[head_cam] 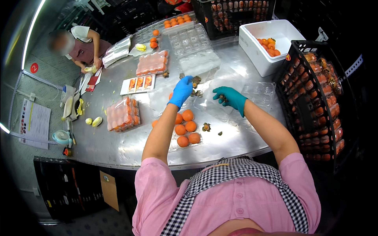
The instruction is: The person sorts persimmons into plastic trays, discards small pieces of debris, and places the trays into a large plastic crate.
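My left hand (182,91), in a blue glove, reaches over the metal table with its fingers bunched beside a small heap of dry persimmon calyxes (196,79). Whether it pinches one of them is hidden. Curled fingers of my right hand (231,98), in a teal glove, hold a brown calyx (223,98) above a sheet of clear plastic (206,107). Below my left wrist, several orange persimmons (190,126) sit in a clear moulded tray, partly covered by my forearm. One loose calyx (206,127) lies right of that tray.
Filled clear packs (123,114) and printed labels (138,84) lie to the left. Empty clear trays (190,41) are farther back. A white foam box (254,54) with persimmons and a black crate (307,103) of packs stand right. A co-worker (88,44) handles produce at far left.
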Demonstrator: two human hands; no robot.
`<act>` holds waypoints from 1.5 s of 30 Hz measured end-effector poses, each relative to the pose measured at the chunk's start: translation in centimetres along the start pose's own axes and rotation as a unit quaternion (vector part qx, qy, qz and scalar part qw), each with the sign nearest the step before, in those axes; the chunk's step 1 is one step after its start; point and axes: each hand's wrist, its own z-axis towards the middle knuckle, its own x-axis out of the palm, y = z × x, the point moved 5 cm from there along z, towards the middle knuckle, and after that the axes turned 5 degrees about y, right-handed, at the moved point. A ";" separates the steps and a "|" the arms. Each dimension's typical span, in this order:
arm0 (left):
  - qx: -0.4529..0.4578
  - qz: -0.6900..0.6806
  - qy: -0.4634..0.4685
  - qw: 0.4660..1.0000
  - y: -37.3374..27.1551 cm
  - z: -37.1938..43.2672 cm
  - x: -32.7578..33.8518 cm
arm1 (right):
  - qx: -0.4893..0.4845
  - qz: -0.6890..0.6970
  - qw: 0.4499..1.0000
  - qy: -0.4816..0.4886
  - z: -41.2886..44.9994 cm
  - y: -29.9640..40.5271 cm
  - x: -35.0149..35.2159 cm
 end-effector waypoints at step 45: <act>0.116 0.293 -0.071 0.947 7.5 7.9 -3.4 | -0.277 -0.655 0.701 -0.059 17.1 4.2 6.1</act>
